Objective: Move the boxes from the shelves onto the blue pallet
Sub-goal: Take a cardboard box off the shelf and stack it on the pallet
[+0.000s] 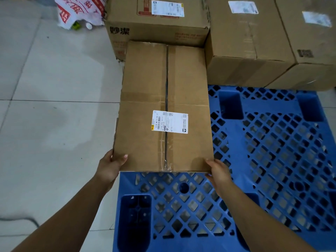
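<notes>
A long brown cardboard box [145, 106] with a white shipping label and a taped centre seam sits over the left part of the blue pallet [272, 142]. My left hand [112, 164] grips its near left corner, thumb on top. My right hand [218, 171] holds the near right corner, fingers under the edge. Whether the box rests on the pallet or hangs just above it, I cannot tell. Three bigger cardboard boxes stand at the pallet's far side: one with black characters [158, 28] behind the held box, one [245, 42] to the right, one [312, 42] at the far right.
Pale floor tiles [54, 106] spread out to the left of the pallet. A white and red printed bag [78, 11] lies on the floor at the top left. A dark cable [21, 220] runs along the floor at the lower left.
</notes>
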A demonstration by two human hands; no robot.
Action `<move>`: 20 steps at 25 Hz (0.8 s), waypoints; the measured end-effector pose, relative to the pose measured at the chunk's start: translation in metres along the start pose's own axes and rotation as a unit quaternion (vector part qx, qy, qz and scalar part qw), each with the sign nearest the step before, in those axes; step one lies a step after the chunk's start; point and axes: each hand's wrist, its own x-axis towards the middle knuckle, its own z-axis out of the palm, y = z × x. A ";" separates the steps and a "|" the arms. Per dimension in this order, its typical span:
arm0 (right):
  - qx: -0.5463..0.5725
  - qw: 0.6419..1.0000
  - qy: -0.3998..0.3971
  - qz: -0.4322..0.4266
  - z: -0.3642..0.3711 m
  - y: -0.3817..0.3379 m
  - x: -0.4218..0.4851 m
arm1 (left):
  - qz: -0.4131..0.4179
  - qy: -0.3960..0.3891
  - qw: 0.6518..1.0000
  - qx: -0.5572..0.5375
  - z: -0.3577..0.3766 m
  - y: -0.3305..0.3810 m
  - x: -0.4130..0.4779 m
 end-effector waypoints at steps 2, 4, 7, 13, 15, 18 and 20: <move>-0.076 0.995 0.047 -0.036 -0.001 -0.002 -0.017 | -0.023 0.029 0.998 0.043 0.003 0.010 -0.009; -0.129 0.989 0.053 -0.057 -0.003 -0.017 -0.037 | -0.043 0.040 0.995 0.080 0.006 0.036 -0.029; -0.115 0.989 0.052 -0.073 -0.009 -0.075 -0.080 | -0.002 0.031 0.992 0.124 0.014 0.114 -0.066; -0.162 0.956 0.000 -0.243 -0.067 -0.292 -0.245 | 0.178 -0.094 0.970 0.133 0.056 0.353 -0.202; -0.153 0.929 0.020 -0.336 -0.112 -0.373 -0.325 | 0.273 -0.109 0.939 0.181 0.083 0.439 -0.279; -0.123 0.878 0.075 -0.456 -0.216 -0.471 -0.467 | 0.425 -0.126 0.869 0.219 0.142 0.556 -0.429; -0.114 0.849 0.121 -0.501 -0.300 -0.506 -0.560 | 0.497 -0.148 0.823 0.232 0.186 0.603 -0.542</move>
